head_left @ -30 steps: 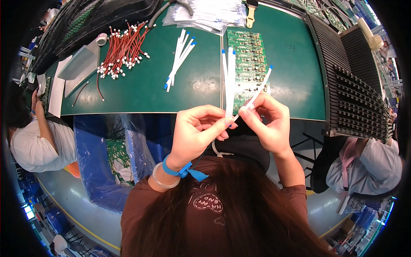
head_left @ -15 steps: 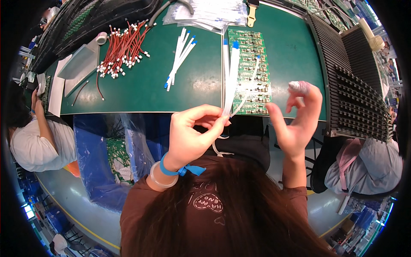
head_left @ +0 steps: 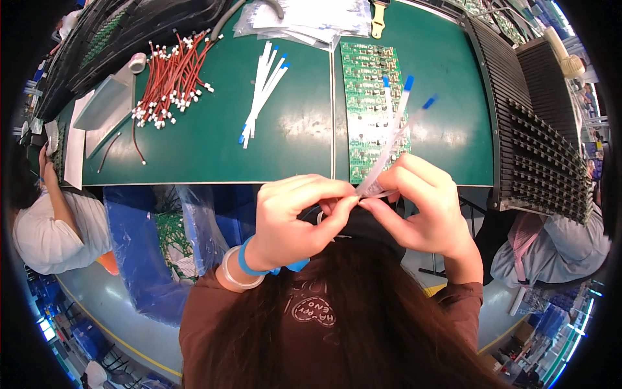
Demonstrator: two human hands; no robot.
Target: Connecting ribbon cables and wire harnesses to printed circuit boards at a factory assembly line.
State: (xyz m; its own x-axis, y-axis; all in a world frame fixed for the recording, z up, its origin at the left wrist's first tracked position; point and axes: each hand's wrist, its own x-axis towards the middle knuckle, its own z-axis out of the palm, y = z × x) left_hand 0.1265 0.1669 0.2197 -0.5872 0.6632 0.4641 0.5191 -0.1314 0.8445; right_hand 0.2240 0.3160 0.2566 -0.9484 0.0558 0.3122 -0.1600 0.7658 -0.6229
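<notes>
Ribbon cables (head_left: 391, 137): white strips, three blue tips showing, fanned toward one o'clock above the green circuit boards (head_left: 363, 107); half a second ago they stood nearer twelve.
Left hand (head_left: 295, 211): thumb and forefinger pinching their lower ends.
Right hand (head_left: 424, 207): was hanging apart, now back and pinching beside the left, so both seem busy with the same ends.
Near edge: the pinch sits just off the green table (head_left: 295, 123), toward six o'clock.
Sideways room: between one and two o'clock, up to the black rack (head_left: 531, 123).
</notes>
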